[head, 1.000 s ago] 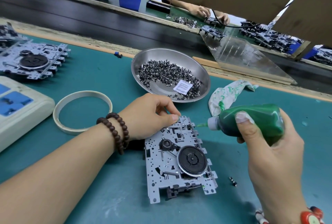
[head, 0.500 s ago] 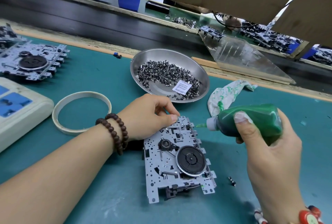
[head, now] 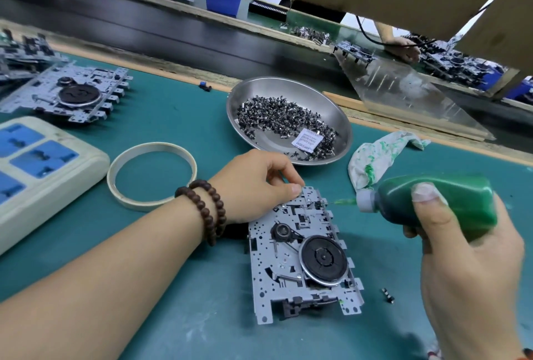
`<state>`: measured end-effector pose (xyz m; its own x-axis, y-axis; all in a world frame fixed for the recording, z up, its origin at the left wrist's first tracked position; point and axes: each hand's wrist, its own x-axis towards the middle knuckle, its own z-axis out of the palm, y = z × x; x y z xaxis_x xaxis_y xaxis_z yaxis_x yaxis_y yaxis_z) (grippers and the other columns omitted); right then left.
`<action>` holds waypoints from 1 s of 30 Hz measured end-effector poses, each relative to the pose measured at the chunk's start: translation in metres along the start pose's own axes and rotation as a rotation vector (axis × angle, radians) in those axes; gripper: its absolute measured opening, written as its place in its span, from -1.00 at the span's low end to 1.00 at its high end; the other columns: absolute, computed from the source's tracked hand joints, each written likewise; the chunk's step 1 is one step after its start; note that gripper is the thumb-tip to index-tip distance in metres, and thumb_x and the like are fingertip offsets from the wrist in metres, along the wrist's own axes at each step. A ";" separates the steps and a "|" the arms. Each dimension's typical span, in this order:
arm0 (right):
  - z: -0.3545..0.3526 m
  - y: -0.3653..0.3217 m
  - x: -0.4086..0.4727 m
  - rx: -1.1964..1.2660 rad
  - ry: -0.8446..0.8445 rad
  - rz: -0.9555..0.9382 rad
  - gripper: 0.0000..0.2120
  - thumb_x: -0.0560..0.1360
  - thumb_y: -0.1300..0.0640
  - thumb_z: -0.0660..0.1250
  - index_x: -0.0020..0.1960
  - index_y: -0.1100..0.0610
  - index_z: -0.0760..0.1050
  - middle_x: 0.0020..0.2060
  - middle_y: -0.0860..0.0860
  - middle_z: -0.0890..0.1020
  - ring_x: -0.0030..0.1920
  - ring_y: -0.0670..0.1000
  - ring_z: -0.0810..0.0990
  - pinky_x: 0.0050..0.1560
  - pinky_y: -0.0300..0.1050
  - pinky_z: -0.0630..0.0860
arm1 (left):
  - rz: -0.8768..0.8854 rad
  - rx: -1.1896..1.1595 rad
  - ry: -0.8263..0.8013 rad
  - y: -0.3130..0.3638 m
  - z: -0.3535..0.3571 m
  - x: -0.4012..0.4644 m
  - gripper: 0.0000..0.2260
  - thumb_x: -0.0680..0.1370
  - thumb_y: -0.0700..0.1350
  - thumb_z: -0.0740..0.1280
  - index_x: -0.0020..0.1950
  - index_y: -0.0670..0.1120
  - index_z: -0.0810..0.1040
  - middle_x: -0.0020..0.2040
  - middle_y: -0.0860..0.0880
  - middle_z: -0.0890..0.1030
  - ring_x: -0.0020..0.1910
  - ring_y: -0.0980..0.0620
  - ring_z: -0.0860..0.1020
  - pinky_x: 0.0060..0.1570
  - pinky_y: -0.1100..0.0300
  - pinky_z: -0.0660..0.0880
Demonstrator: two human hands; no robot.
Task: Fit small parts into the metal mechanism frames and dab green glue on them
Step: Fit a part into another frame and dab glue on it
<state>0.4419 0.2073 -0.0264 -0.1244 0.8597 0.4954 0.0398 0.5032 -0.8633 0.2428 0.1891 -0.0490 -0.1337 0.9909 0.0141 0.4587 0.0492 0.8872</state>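
Note:
A grey metal mechanism frame (head: 300, 258) with a black flywheel lies on the green mat in front of me. My left hand (head: 253, 186) holds its far left corner, fingers curled over the edge. My right hand (head: 467, 261) grips a green glue bottle (head: 438, 203) lying sideways; its thin green nozzle tip (head: 343, 201) touches the frame's far right corner. A steel bowl (head: 259, 94) of small dark parts, with a white packet in it, stands behind the frame.
A tape ring (head: 151, 175) and a white power strip (head: 43, 169) lie at the left. More frames (head: 69, 94) are stacked far left. A glue-stained rag (head: 377, 154) lies by the bowl. One loose small part (head: 388, 295) sits right of the frame. Another person works across the conveyor.
The bottle's nozzle has moved left a little, onto the frame's far right corner. My left hand has kept its hold on the frame.

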 end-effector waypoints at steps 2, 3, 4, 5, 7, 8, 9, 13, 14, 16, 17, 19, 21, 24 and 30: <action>0.002 0.000 -0.002 0.117 -0.047 0.042 -0.77 0.28 -0.18 0.45 -0.18 -0.05 0.59 -0.34 -0.08 0.62 -0.36 -0.07 0.53 -0.41 -0.31 0.43 | 0.005 0.002 0.051 0.000 0.002 0.000 -0.85 0.49 -0.08 0.37 -0.27 0.10 0.52 -0.41 0.14 0.50 -0.51 0.32 0.41 -0.41 0.55 0.31; 0.003 0.000 -0.003 0.189 -0.079 0.077 -0.82 0.28 -0.10 0.44 -0.20 -0.04 0.60 -0.37 -0.08 0.62 -0.38 -0.08 0.53 -0.43 -0.34 0.41 | 0.008 0.002 0.072 0.000 0.003 0.000 -0.85 0.49 -0.08 0.36 -0.27 0.10 0.52 -0.40 0.14 0.51 -0.52 0.33 0.41 -0.42 0.55 0.31; 0.005 0.000 -0.004 0.247 -0.114 0.117 -0.84 0.25 -0.07 0.44 -0.22 -0.02 0.61 -0.39 -0.08 0.61 -0.40 -0.10 0.52 -0.44 -0.36 0.39 | 0.010 0.003 0.083 0.000 0.004 0.000 -0.86 0.49 -0.08 0.36 -0.26 0.10 0.52 -0.38 0.14 0.52 -0.53 0.34 0.41 -0.42 0.55 0.30; 0.007 0.000 -0.005 0.268 -0.149 0.153 -0.78 0.20 -0.10 0.48 -0.23 -0.01 0.61 -0.40 -0.08 0.61 -0.42 -0.11 0.52 -0.45 -0.38 0.39 | 0.010 0.002 0.086 0.000 0.004 0.000 -0.86 0.50 -0.08 0.36 -0.25 0.09 0.52 -0.36 0.13 0.52 -0.53 0.34 0.41 -0.43 0.56 0.30; 0.011 -0.001 -0.007 0.212 -0.207 0.198 -0.57 0.10 -0.29 0.53 -0.21 -0.01 0.62 -0.40 -0.08 0.61 -0.41 -0.11 0.52 -0.44 -0.38 0.40 | 0.009 -0.002 0.079 0.000 0.004 0.000 -0.88 0.50 -0.07 0.35 -0.24 0.09 0.53 -0.34 0.13 0.53 -0.54 0.35 0.41 -0.44 0.56 0.31; 0.012 -0.002 -0.008 0.179 -0.214 0.217 -0.50 0.06 -0.36 0.51 -0.20 -0.02 0.62 -0.39 -0.07 0.62 -0.41 -0.12 0.53 -0.44 -0.37 0.41 | 0.009 -0.004 0.075 0.000 0.004 0.000 -0.88 0.50 -0.07 0.35 -0.23 0.09 0.53 -0.34 0.13 0.53 -0.55 0.35 0.40 -0.44 0.56 0.31; 0.013 -0.002 -0.009 0.154 -0.213 0.235 -0.47 0.03 -0.39 0.50 -0.19 -0.03 0.62 -0.38 -0.06 0.63 -0.40 -0.12 0.54 -0.44 -0.37 0.42 | 0.008 -0.006 0.072 0.000 0.004 0.000 -0.88 0.50 -0.07 0.35 -0.23 0.08 0.53 -0.34 0.13 0.53 -0.55 0.34 0.40 -0.45 0.56 0.30; 0.014 -0.002 -0.008 0.103 -0.214 0.248 -0.47 0.03 -0.40 0.49 -0.18 -0.05 0.62 -0.36 -0.06 0.64 -0.39 -0.13 0.54 -0.44 -0.37 0.42 | 0.007 -0.009 0.067 0.001 0.004 0.001 -0.90 0.50 -0.08 0.35 -0.21 0.07 0.54 -0.34 0.13 0.52 -0.56 0.34 0.40 -0.46 0.56 0.29; 0.014 -0.002 -0.008 0.103 -0.210 0.248 -0.47 0.03 -0.40 0.49 -0.18 -0.05 0.62 -0.36 -0.06 0.64 -0.38 -0.13 0.55 -0.44 -0.37 0.42 | 0.006 -0.011 0.066 0.001 0.004 0.001 -0.90 0.50 -0.08 0.35 -0.21 0.07 0.54 -0.34 0.13 0.52 -0.56 0.34 0.40 -0.46 0.56 0.29; 0.014 -0.002 -0.008 0.105 -0.202 0.248 -0.47 0.03 -0.39 0.50 -0.17 -0.06 0.62 -0.34 -0.05 0.65 -0.36 -0.13 0.56 -0.44 -0.37 0.42 | 0.008 -0.013 0.063 0.001 0.004 0.001 -0.89 0.50 -0.08 0.35 -0.22 0.08 0.54 -0.34 0.13 0.52 -0.57 0.34 0.40 -0.47 0.56 0.28; 0.015 -0.003 -0.008 0.107 -0.202 0.250 -0.47 0.03 -0.39 0.50 -0.17 -0.06 0.62 -0.34 -0.06 0.65 -0.36 -0.13 0.56 -0.44 -0.37 0.42 | 0.008 -0.014 0.063 0.001 0.004 0.001 -0.89 0.50 -0.08 0.35 -0.22 0.08 0.54 -0.34 0.13 0.52 -0.57 0.34 0.39 -0.48 0.56 0.27; 0.014 -0.004 -0.008 0.104 -0.210 0.254 -0.48 0.03 -0.39 0.49 -0.17 -0.06 0.62 -0.34 -0.07 0.64 -0.36 -0.14 0.55 -0.44 -0.37 0.42 | 0.008 -0.017 0.061 0.001 0.004 0.001 -0.89 0.51 -0.08 0.35 -0.22 0.07 0.53 -0.34 0.13 0.52 -0.58 0.34 0.39 -0.49 0.55 0.27; 0.014 -0.004 -0.009 0.094 -0.224 0.254 -0.49 0.05 -0.39 0.49 -0.17 -0.06 0.62 -0.35 -0.06 0.64 -0.37 -0.15 0.55 -0.44 -0.37 0.42 | 0.010 -0.016 0.058 0.001 0.004 0.000 -0.89 0.51 -0.08 0.35 -0.22 0.07 0.53 -0.34 0.12 0.52 -0.59 0.34 0.39 -0.49 0.55 0.27; 0.014 -0.005 -0.009 0.090 -0.237 0.258 -0.50 0.05 -0.38 0.49 -0.17 -0.06 0.62 -0.36 -0.06 0.63 -0.38 -0.15 0.53 -0.44 -0.37 0.42 | 0.011 -0.014 0.059 0.001 0.004 0.000 -0.91 0.51 -0.08 0.35 -0.20 0.07 0.55 -0.33 0.12 0.53 -0.58 0.34 0.39 -0.48 0.56 0.28; 0.015 -0.004 -0.008 0.091 -0.235 0.249 -0.52 0.06 -0.35 0.50 -0.18 -0.06 0.62 -0.37 -0.07 0.63 -0.39 -0.15 0.52 -0.46 -0.38 0.40 | 0.019 -0.007 0.065 0.001 0.004 0.000 -0.86 0.50 -0.08 0.35 -0.25 0.09 0.53 -0.35 0.14 0.53 -0.55 0.35 0.40 -0.43 0.56 0.29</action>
<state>0.4280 0.1969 -0.0283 -0.3476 0.9059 0.2420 0.0104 0.2618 -0.9651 0.2461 0.1899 -0.0500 -0.1823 0.9814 0.0609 0.4556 0.0295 0.8897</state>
